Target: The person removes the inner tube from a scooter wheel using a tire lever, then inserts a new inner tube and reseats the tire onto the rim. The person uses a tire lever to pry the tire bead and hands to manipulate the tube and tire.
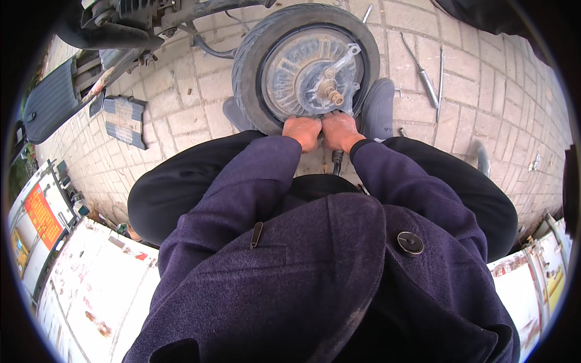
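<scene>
A scooter wheel with a black tyre (249,60) and a dusty metal hub (284,72) sits between my shoes, its threaded axle (331,94) pointing toward me. Both fists are at the lower part of the wheel. My left hand (302,133) grips at the bottom edge, fingertips hidden; close beside it, my right hand (339,130) is closed around the wheel's lower edge below the axle. A metal bracket (348,54) lies across the hub. Below my hands a dark cable or hose (337,162) hangs over the pavers.
A scooter frame (109,24) with a footboard (48,103) stands at upper left. A loose panel (124,121) lies on the paving (187,103). Long tools (428,85) lie right of the wheel. White weathered panels (85,278) flank me, and something dark (484,15) is at upper right.
</scene>
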`<state>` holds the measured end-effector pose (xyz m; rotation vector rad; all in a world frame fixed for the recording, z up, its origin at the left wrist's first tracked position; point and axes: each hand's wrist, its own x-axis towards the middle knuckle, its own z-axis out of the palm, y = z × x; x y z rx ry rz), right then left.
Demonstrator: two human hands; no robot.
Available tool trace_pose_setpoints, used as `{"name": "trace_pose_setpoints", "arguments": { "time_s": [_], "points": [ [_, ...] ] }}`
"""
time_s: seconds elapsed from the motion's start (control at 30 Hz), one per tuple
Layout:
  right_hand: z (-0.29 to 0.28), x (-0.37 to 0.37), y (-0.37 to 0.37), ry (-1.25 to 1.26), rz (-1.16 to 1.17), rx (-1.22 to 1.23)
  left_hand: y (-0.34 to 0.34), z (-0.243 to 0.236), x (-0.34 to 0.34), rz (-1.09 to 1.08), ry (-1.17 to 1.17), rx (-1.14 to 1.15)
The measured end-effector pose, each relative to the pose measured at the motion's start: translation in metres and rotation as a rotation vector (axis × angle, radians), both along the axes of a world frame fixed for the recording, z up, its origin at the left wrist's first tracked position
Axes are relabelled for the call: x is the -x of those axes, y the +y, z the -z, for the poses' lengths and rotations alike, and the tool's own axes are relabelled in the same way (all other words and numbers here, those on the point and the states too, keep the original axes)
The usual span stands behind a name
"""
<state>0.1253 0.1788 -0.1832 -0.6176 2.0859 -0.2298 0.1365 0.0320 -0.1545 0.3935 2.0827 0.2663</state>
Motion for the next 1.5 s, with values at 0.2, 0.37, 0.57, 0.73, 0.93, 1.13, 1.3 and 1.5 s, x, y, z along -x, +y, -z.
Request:
{"name": "trace_pose_setpoints", "arguments": {
  "time_s": [0.2, 0.37, 0.57, 0.73, 0.93, 1.13, 1.3, 1.5],
  "points": [
    [-0.001, -0.012, 0.008, 0.154, -0.017, 0.113, 0.006, -0.002, -0.007, 0.038, 0.056, 0.054],
    [-0.009, -0.009, 0.011, 0.098, -0.057, 0.092, 0.004, -0.004, -0.01, 0.053, 0.077, 0.012],
    [-0.019, 0.003, 0.014, -0.014, -0.149, 0.078, 0.007, -0.006, -0.012, 0.022, 0.038, 0.017],
    [-0.013, 0.011, 0.007, -0.128, -0.202, -0.004, 0.004, -0.007, -0.016, 0.011, 0.032, 0.012],
    [0.002, -0.001, 0.0, -0.015, -0.104, 0.023, 0.0, -0.005, -0.025, -0.066, 0.215, -0.034],
    [0.009, -0.018, 0.004, 0.185, -0.012, 0.128, 0.001, -0.014, -0.026, -0.066, 0.257, -0.055],
    [0.014, -0.017, 0.011, 0.241, 0.034, 0.238, 0.005, -0.023, -0.025, -0.026, 0.322, -0.03],
    [0.012, -0.012, 0.016, 0.219, 0.015, 0.292, -0.003, -0.023, -0.021, -0.047, 0.308, -0.138]
  ]
}}
